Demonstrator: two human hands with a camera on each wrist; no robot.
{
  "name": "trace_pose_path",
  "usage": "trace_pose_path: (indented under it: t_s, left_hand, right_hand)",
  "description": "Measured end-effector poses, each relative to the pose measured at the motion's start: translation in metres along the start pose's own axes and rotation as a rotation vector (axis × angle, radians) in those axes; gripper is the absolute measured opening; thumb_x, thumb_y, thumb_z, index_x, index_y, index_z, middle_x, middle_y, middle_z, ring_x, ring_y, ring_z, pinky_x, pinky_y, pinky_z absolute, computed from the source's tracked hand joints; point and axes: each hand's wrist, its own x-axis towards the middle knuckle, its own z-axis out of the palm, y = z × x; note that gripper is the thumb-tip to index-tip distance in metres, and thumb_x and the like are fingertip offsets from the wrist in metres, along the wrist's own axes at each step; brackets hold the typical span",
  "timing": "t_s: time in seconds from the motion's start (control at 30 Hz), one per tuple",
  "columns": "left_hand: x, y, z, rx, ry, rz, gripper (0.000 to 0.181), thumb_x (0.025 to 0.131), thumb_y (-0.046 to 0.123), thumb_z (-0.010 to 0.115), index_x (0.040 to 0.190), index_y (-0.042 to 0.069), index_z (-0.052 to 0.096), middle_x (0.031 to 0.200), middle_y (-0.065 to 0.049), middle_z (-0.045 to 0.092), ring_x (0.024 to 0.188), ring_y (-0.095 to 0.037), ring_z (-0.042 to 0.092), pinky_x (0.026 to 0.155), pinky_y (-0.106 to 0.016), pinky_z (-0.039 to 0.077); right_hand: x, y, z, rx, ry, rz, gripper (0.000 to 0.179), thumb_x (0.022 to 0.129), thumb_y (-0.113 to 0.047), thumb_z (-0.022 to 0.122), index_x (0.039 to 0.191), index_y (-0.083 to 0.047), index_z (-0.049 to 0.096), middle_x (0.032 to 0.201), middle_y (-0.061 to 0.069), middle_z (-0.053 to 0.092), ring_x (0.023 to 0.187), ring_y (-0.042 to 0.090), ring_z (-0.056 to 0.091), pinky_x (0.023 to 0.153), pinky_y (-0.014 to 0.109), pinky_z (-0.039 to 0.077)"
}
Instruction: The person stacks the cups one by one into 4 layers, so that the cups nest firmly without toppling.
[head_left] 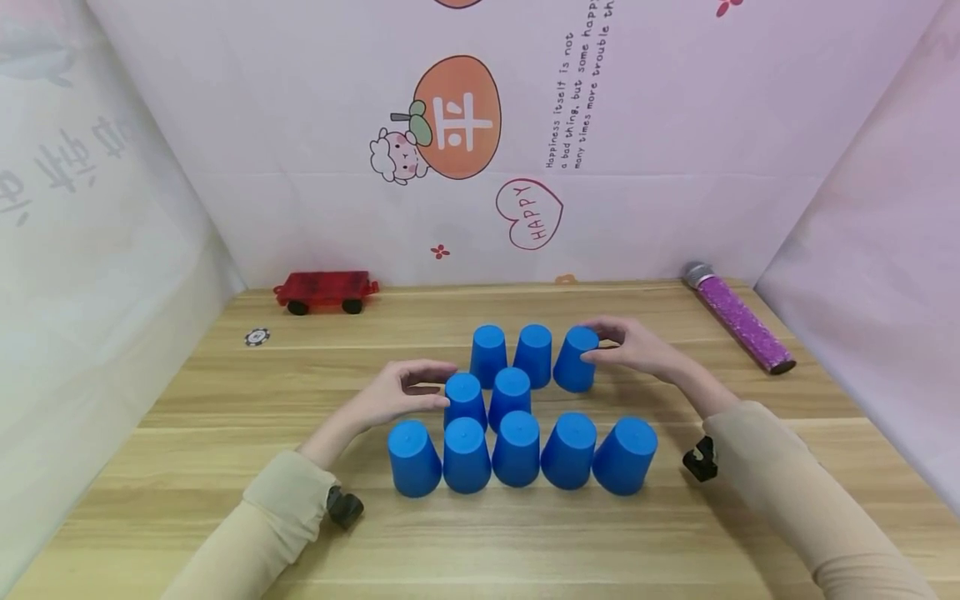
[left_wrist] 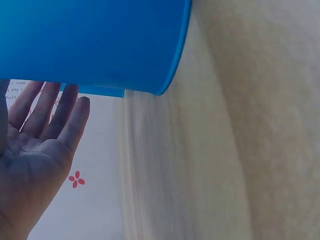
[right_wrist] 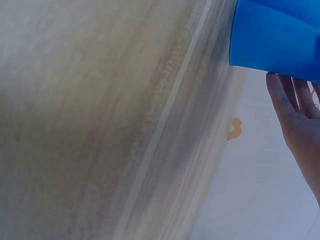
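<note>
Upside-down blue plastic cups stand in rows on the table. My left hand [head_left: 401, 390] is at the left cup [head_left: 465, 398] of the middle pair, thumb tip at its side and fingers reaching toward its far side. Those fingers look fairly straight in the left wrist view, below a large blue cup [left_wrist: 95, 40]. My right hand [head_left: 633, 346] holds the right cup [head_left: 574, 367] of the back three, thumb in front and fingers behind. In the right wrist view, its fingertips meet that cup's wall [right_wrist: 275, 37].
Several blue cups [head_left: 517, 450] form a front row nearest me. A red toy wagon [head_left: 327, 292] and a poker chip [head_left: 257, 337] lie at the back left. At the back right rests a purple glittery microphone [head_left: 742, 321]. Printed white sheets [head_left: 645, 225] enclose the wooden table [head_left: 495, 550].
</note>
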Motion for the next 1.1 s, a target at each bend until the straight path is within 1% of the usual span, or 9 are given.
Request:
trace_pose_path:
  t_s: [0.17, 0.43, 0.6, 0.73, 0.93, 1.1]
  left_hand:
    - [0.004, 0.0, 0.001, 0.01, -0.027, -0.005, 0.053, 0.086, 0.025, 0.068, 0.134, 0.012, 0.051, 0.135, -0.009, 0.055, 0.124, -0.029, 0.053, 0.102, -0.042, 0.046]
    - [0.011, -0.005, 0.004, 0.024, -0.057, -0.033, 0.056, 0.084, 0.03, 0.071, 0.133, 0.013, 0.052, 0.133, -0.009, 0.056, 0.123, -0.027, 0.053, 0.101, -0.042, 0.047]
    - [0.016, -0.005, 0.006, 0.035, -0.087, -0.007, 0.056, 0.084, 0.028, 0.071, 0.133, 0.01, 0.051, 0.13, -0.012, 0.058, 0.12, -0.028, 0.054, 0.099, -0.042, 0.048]
    - [0.018, -0.003, 0.007, 0.032, -0.101, 0.011, 0.054, 0.085, 0.026, 0.07, 0.133, 0.009, 0.052, 0.129, -0.012, 0.058, 0.118, -0.027, 0.056, 0.099, -0.042, 0.048]
    - [0.016, -0.003, 0.006, 0.036, -0.091, 0.022, 0.052, 0.085, 0.023, 0.07, 0.132, 0.008, 0.053, 0.127, -0.013, 0.06, 0.116, -0.027, 0.057, 0.098, -0.041, 0.049]
    - [0.011, -0.002, 0.001, 0.041, -0.061, 0.017, 0.052, 0.085, 0.023, 0.07, 0.132, 0.007, 0.053, 0.127, -0.014, 0.06, 0.115, -0.028, 0.057, 0.097, -0.04, 0.05]
  right_hand:
    - [0.001, 0.001, 0.0, 0.003, -0.006, -0.015, 0.049, 0.088, -0.018, 0.066, 0.132, -0.005, 0.049, 0.123, 0.017, 0.059, 0.116, 0.033, 0.053, 0.102, 0.056, 0.041]
    - [0.003, 0.003, 0.001, 0.02, -0.016, -0.029, 0.049, 0.088, -0.018, 0.066, 0.132, -0.004, 0.048, 0.123, 0.017, 0.059, 0.116, 0.033, 0.053, 0.102, 0.058, 0.039]
    - [0.002, 0.003, 0.002, 0.018, -0.021, -0.017, 0.052, 0.088, -0.018, 0.066, 0.134, -0.005, 0.046, 0.126, 0.016, 0.057, 0.117, 0.033, 0.053, 0.102, 0.056, 0.04]
    - [0.0, 0.004, 0.001, 0.036, -0.032, -0.006, 0.057, 0.088, -0.019, 0.065, 0.138, -0.005, 0.042, 0.132, 0.017, 0.053, 0.122, 0.036, 0.049, 0.103, 0.057, 0.039]
    - [-0.007, 0.008, -0.002, 0.037, -0.017, 0.012, 0.058, 0.09, -0.022, 0.064, 0.14, -0.007, 0.039, 0.138, 0.017, 0.048, 0.127, 0.038, 0.045, 0.103, 0.058, 0.039]
    - [-0.02, 0.008, -0.008, 0.028, 0.004, 0.05, 0.056, 0.092, -0.025, 0.06, 0.141, -0.009, 0.039, 0.14, 0.017, 0.047, 0.128, 0.038, 0.045, 0.101, 0.059, 0.039]
